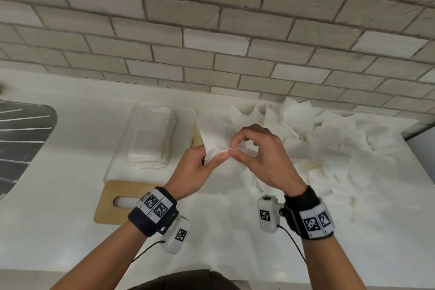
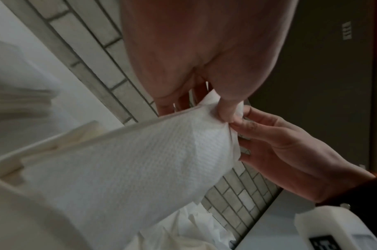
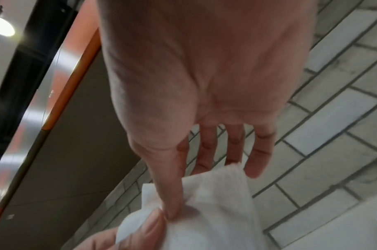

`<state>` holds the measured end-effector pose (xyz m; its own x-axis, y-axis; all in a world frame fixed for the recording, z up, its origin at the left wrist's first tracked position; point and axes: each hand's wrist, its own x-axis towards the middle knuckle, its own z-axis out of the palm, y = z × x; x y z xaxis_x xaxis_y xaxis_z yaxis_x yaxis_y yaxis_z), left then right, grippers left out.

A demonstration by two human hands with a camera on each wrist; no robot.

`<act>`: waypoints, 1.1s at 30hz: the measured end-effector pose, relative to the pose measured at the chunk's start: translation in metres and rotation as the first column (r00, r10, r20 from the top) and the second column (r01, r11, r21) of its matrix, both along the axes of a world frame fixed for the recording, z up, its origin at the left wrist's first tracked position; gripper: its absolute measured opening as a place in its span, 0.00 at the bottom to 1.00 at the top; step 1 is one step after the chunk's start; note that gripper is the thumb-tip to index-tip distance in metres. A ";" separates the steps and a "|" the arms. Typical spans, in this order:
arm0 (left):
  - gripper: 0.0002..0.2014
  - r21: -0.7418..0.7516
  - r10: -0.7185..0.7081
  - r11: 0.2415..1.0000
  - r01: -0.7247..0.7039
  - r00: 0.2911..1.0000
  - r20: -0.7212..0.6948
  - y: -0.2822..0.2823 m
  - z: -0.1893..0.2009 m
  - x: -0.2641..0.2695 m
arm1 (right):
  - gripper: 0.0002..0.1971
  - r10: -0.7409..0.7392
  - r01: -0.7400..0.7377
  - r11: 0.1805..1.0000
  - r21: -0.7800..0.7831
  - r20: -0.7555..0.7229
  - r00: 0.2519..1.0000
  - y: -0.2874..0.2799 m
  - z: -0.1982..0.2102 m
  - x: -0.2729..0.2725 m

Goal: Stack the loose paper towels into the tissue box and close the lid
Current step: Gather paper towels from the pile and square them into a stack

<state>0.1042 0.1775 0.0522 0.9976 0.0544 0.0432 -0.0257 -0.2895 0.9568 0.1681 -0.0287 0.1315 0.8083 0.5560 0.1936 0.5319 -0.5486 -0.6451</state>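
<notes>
A white paper towel (image 1: 216, 146) is held up over the counter, pinched at one edge by both hands. My left hand (image 1: 222, 155) pinches it from the left and my right hand (image 1: 233, 149) from the right, fingertips almost touching. The left wrist view shows the left thumb (image 2: 227, 108) pressed into the embossed towel (image 2: 151, 160). In the right wrist view the right hand (image 3: 169, 213) pinches the towel (image 3: 217, 203). The clear tissue box (image 1: 122, 139) stands open to the left, with a flat stack of towels (image 1: 150, 141) inside. Its wooden lid (image 1: 106, 205), with a slot, lies in front of the box.
A heap of loose crumpled towels (image 1: 329, 129) covers the right of the white counter (image 1: 58, 231). A dark sink (image 1: 21, 139) lies at the far left. A brick-tiled wall (image 1: 211, 30) closes the back.
</notes>
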 end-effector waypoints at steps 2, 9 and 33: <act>0.36 -0.028 0.029 0.999 -0.029 0.999 -0.024 0.005 0.003 -0.002 | 0.08 0.077 -0.079 0.996 -0.030 -0.069 0.995 0.008 0.004 0.006; 0.34 0.042 0.455 0.890 -0.454 0.890 -0.020 0.059 0.014 -0.001 | 0.07 -0.058 0.032 0.976 -0.213 -0.120 0.991 0.038 -0.010 0.072; 0.45 -0.255 0.434 0.861 -0.441 0.897 -0.086 0.090 0.037 -0.014 | 0.03 0.199 -0.166 0.815 -0.556 -0.001 0.980 0.096 -0.140 0.006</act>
<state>0.0903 0.2672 0.0894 0.8692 0.4911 -0.0578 0.0692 -0.0051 0.9976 0.1744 0.0678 -0.0081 0.6785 0.7195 -0.1485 0.6833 -0.6923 -0.2321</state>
